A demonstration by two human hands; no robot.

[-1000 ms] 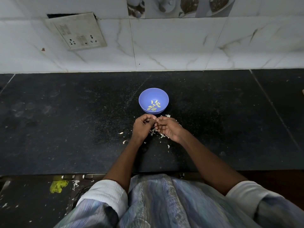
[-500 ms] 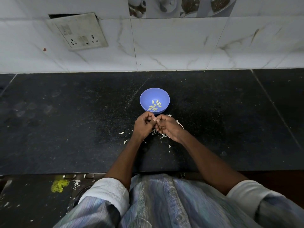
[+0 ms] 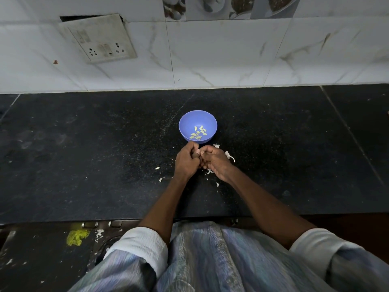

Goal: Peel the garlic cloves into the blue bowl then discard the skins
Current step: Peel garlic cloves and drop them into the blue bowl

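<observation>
A blue bowl (image 3: 197, 125) stands on the black counter (image 3: 84, 154) and holds several peeled garlic cloves (image 3: 198, 133). Just in front of it my left hand (image 3: 186, 162) and my right hand (image 3: 216, 161) meet, fingers curled, fingertips together. They pinch a small garlic clove (image 3: 198, 152) between them, mostly hidden by the fingers. White garlic skins (image 3: 229, 155) lie scattered on the counter beside and under my hands.
More skin flakes (image 3: 161, 179) lie left of my left wrist. A tiled wall with a socket plate (image 3: 101, 39) rises behind the counter. Below the counter's front edge the floor shows a yellow scrap (image 3: 76, 237).
My hands have stayed together in front of the bowl, with only small finger movement. The view has shifted slightly.
</observation>
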